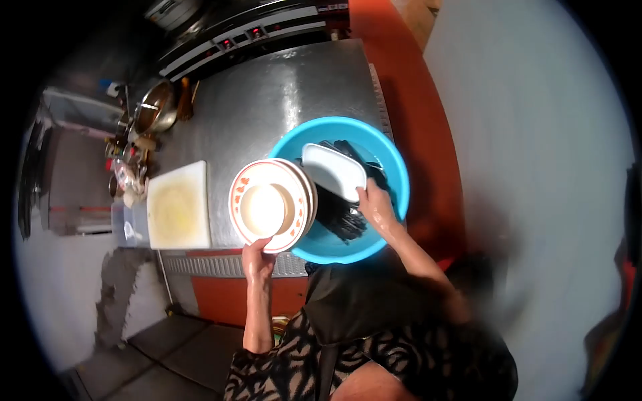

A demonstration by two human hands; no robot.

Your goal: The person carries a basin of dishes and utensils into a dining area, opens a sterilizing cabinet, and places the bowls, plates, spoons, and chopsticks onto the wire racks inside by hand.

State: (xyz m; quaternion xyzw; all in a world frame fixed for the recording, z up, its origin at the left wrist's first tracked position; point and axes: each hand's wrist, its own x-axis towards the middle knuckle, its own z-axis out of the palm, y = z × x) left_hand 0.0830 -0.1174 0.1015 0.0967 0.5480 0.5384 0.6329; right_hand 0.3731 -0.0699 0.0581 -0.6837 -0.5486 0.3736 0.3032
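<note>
My left hand (258, 259) grips the near rim of a stack of white plates (239, 200) with orange patterns. On the top plate sits a small cream-coloured bowl (263, 209). The stack overlaps the left side of a turquoise basin (398, 160). My right hand (378, 206) is closed on the corner of a white rectangular dish (333, 172), held over the basin. Below the dish, dark long-handled pieces (344, 220), perhaps cutlery, lie in the basin; their exact kind is unclear.
The basin stands on a steel counter (247, 100). To the left lies a white cutting board (178, 207) with a yellowish stain. Farther left are a metal bowl (164, 110) and several small containers. A black appliance (267, 30) with red displays stands at the back.
</note>
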